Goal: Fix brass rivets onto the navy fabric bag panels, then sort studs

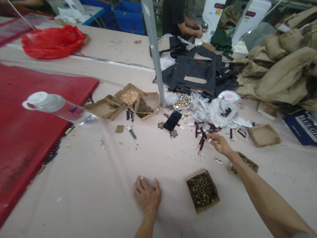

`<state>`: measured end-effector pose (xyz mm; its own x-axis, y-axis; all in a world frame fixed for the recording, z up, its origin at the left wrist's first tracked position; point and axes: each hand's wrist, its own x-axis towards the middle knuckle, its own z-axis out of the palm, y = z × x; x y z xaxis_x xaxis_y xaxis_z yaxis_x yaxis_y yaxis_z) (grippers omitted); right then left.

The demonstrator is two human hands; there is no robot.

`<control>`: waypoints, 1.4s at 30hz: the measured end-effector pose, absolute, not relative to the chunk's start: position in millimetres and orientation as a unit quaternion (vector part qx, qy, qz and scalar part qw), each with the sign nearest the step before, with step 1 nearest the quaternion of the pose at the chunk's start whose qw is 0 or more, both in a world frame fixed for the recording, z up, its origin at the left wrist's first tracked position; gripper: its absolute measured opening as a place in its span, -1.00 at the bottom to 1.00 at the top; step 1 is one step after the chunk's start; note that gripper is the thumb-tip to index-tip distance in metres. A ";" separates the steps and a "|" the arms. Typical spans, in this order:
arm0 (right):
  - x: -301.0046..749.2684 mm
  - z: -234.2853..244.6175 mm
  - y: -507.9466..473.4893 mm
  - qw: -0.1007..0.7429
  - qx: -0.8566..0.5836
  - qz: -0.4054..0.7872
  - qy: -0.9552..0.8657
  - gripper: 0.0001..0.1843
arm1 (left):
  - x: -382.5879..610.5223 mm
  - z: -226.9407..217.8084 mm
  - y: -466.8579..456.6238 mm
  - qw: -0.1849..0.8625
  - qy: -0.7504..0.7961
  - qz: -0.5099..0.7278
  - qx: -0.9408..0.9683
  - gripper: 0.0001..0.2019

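Observation:
My right hand (219,144) reaches out to a small heap of dark maroon leather-like strips (201,145), some with metal ends. Its thumb and fingers are pinched at one dark strip (203,132) at the heap's near side. My left hand (148,195) lies palm down on the pale tabletop with fingers slightly bent and thumb apart, holding nothing. To its right stands a cardboard box (196,205) full of small bronze-coloured metal pieces (201,188). Another box of such pieces (245,162) sits partly behind my right forearm. One small metal piece (218,160) lies below my right hand.
A grey post (155,49) rises from the table beside several hardware boxes (148,114). A phone (172,121), plastic bags (213,110), dark fabric pieces (195,72) and khaki fabric (284,69) lie beyond. A bottle (56,105) lies at left. A person (177,19) works across the table.

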<state>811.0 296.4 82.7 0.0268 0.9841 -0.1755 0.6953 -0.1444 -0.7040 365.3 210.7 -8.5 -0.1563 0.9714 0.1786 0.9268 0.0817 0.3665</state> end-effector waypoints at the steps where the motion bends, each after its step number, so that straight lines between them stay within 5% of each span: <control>1: 813.8 81.9 288.5 0.206 -0.689 0.331 -0.611 -0.63 | 365.5 -8.8 211.3 0.057 0.732 0.202 0.648 -0.31; 7: 836.5 55.0 217.9 0.023 -0.688 0.406 -0.600 -0.83 | 366.7 -13.4 212.4 0.058 0.738 0.194 0.644 -0.28; 11: 847.1 43.0 230.2 0.106 -0.728 0.310 -0.601 -0.50 | 368.8 -12.8 211.9 0.060 0.739 0.193 0.643 -0.29; 14: 829.6 37.5 249.4 0.197 -0.699 0.296 -0.621 -0.51 | 369.9 -11.9 211.8 0.061 0.738 0.191 0.645 -0.28; 18: 791.7 25.4 266.5 0.161 -0.600 0.389 -0.680 -0.66 | 371.4 -12.7 211.7 0.058 0.739 0.181 0.646 -0.27; 24: 807.8 23.3 296.0 0.234 -0.643 0.259 -0.681 -0.44 | 374.2 -14.9 211.3 0.060 0.737 0.186 0.647 -0.26; 30: 809.1 21.5 274.4 0.116 -0.676 0.247 -0.684 -0.53 | 374.5 -14.2 214.0 0.054 0.734 0.188 0.651 -0.25; 35: 800.3 19.4 309.6 0.152 -0.682 0.201 -0.686 -0.27 | 381.1 -14.7 218.8 0.051 0.729 0.200 0.653 -0.23; 42: 824.0 53.2 213.9 0.203 -0.860 0.009 -0.468 -0.38 | 390.5 -12.4 222.0 0.055 0.719 0.209 0.661 -0.22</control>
<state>824.0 213.9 53.2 0.5622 0.8083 0.1750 0.8011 -0.4796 -0.3581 390.5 222.0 -12.4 -0.1209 0.9729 0.1970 0.9268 0.0395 0.3735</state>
